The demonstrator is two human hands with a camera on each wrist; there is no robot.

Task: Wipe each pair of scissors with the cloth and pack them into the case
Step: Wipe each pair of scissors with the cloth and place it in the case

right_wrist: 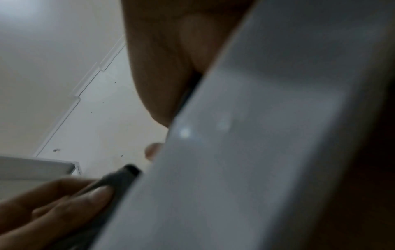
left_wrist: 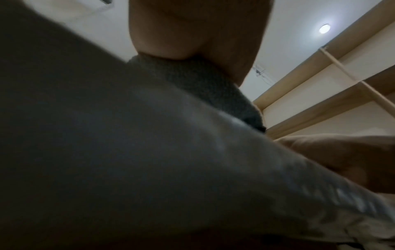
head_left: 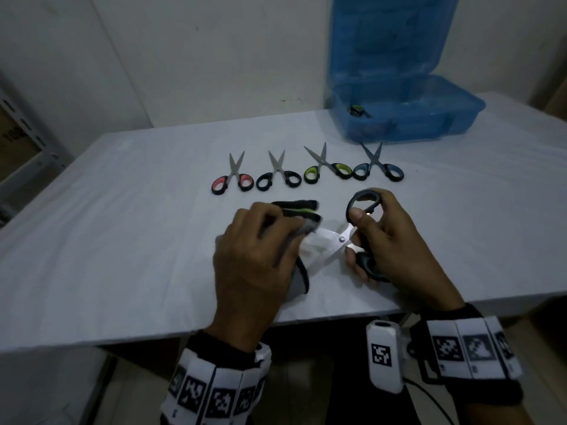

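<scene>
Over the near edge of the white counter (head_left: 122, 240) our right hand (head_left: 395, 256) grips the black-handled steel scissors (head_left: 343, 239), thumb through the upper loop and fingers (head_left: 352, 260) curled round the lower one, blades splayed open. Our left hand (head_left: 254, 262) pinches the grey cloth with black and green trim (head_left: 299, 279) around one blade. To wipe well, we judge it best to draw the cloth from the pivot out to the tip, fingertips on the flat and off the cutting edge, then repeat on the other blade. The scissors' long axis runs roughly left to right, tips leftward into the cloth, handles rightward. Four more pairs (head_left: 306, 170) lie in a row beyond; the open blue translucent plastic case (head_left: 429, 118) waits at the far right.
</scene>
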